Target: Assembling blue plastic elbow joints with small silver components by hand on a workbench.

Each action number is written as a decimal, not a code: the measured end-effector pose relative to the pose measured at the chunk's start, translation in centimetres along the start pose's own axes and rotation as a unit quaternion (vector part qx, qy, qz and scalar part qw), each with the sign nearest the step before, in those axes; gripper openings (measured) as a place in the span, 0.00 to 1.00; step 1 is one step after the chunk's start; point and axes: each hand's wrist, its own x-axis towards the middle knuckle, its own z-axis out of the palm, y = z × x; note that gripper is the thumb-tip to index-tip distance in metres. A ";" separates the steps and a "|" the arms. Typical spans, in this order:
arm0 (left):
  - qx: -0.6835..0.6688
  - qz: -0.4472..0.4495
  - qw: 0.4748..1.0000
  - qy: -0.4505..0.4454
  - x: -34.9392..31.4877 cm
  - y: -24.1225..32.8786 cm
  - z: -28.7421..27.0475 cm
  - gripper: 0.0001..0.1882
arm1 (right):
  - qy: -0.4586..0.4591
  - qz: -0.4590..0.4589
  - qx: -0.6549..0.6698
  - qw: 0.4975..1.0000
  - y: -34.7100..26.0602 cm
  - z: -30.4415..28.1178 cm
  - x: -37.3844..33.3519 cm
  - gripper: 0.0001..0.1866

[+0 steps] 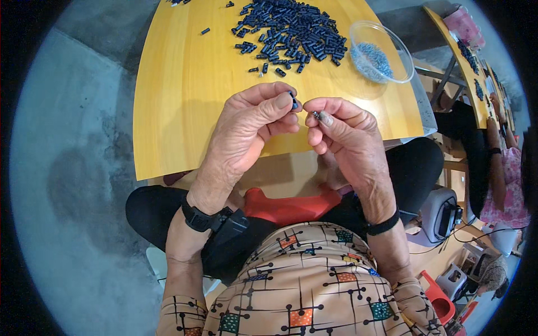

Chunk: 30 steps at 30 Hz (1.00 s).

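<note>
My left hand (241,131) pinches a small black cylindrical plastic piece (293,101) between thumb and fingertips, above the near part of the yellow table (174,112). Close beside it, my right hand (353,131) grips a small metal screw (316,115) between thumb and forefinger. The two hands nearly meet, but the screw and the black piece are apart. Beyond them lies a heap of similar black pieces (297,33). To its right stands a round clear plastic tub (411,67) holding many small silvery screws (371,60).
A few loose black pieces (205,31) lie away from the heap. Below the table edge is a red stool (291,206) between my legs. At the right, another person (507,185) sits by a second table (462,67) with black pieces and a pink basket (464,27).
</note>
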 end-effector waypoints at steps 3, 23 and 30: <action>-0.008 0.000 1.000 0.002 0.0 0.0 0.1 0.11 | -0.002 -0.013 0.009 1.000 0.1 0.1 -0.1 0.11; -0.050 -0.060 0.997 0.001 -0.3 -0.9 0.4 0.11 | 0.014 -0.030 0.056 0.998 1.1 -0.3 -0.2 0.09; 0.074 0.008 0.997 0.022 -0.4 -0.6 0.5 0.12 | 0.010 -0.041 0.063 0.997 1.3 -0.2 0.1 0.07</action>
